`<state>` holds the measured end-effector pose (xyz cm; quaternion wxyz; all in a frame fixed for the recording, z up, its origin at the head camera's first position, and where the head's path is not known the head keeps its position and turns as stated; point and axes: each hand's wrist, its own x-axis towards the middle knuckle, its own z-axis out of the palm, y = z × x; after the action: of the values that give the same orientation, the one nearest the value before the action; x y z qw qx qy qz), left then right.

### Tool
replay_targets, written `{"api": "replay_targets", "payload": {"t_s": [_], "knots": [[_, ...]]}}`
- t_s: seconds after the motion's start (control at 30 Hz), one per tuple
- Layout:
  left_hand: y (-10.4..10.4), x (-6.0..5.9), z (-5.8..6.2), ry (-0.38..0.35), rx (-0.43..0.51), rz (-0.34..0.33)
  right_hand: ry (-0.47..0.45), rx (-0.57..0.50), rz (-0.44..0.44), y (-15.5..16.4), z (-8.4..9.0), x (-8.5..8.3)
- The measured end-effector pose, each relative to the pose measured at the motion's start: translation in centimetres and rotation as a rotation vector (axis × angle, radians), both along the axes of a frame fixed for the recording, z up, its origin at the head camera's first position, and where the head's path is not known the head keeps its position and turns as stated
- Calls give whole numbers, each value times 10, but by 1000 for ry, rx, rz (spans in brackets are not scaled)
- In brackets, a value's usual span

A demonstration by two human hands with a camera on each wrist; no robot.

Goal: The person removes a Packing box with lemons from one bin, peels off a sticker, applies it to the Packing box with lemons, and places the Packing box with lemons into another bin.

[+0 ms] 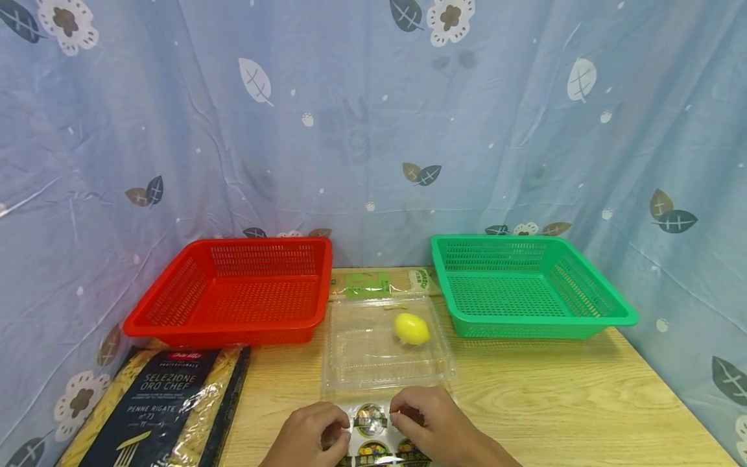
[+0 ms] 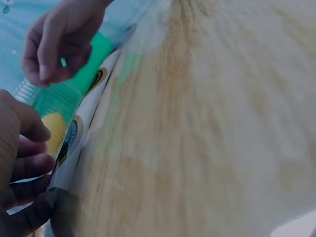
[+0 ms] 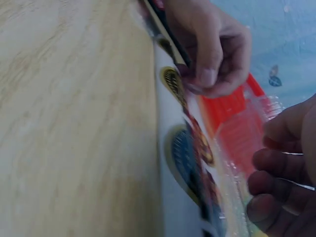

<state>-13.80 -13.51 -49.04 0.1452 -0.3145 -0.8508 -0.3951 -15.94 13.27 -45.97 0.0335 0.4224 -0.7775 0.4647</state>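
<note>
At the far left I note a bag of penne (image 1: 160,405) lying face up on the wooden table (image 1: 560,389), with a red basket (image 1: 262,333) just beyond its far end. Next comes the person's left hand (image 1: 315,436), at the left edge of a sheet of round labels (image 1: 371,421). The sheet is at the near side of the table, between the two hands. The left fingers are bent, the thumb set close to the forefinger with a narrow gap; whether they pinch the sheet's edge I cannot tell. Beyond the sheet sits a clear plastic container (image 1: 356,360), with a lemon (image 1: 412,329) within its outline, right of centre. A flat packet (image 1: 367,284) with green print lies at its far side. The right hand (image 1: 438,425) is over the sheet's right part, wrist towards the near right, fingers curled inward, thumb and forefinger close together; I cannot tell whether anything is pinched there. At the far right stands a green basket (image 1: 543,321), beside the container.
</note>
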Motion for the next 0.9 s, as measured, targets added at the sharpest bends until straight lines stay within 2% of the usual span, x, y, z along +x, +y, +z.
{"api": "replay_targets", "payload": {"t_s": [0.1,0.17,0.23,0.37,0.53,0.7,0.9], "knots": [[1,-1,4,-73,-27,-2,-75,84,14,-5,-4,0],[2,-3,6,-131,-58,-2,-80,139,3,-8,-8,0],[3,-5,7,-185,-94,0,-77,175,-29,-12,-13,-1],[5,-10,9,-243,-168,6,-85,199,-109,-17,-21,-2],[9,-16,13,-303,-174,-1,-81,285,-214,-23,-22,-2],[15,-19,10,-279,-169,19,-52,317,-249,-23,-23,-1],[16,-17,4,-158,-174,90,-37,267,-248,-23,-29,-2]]}}
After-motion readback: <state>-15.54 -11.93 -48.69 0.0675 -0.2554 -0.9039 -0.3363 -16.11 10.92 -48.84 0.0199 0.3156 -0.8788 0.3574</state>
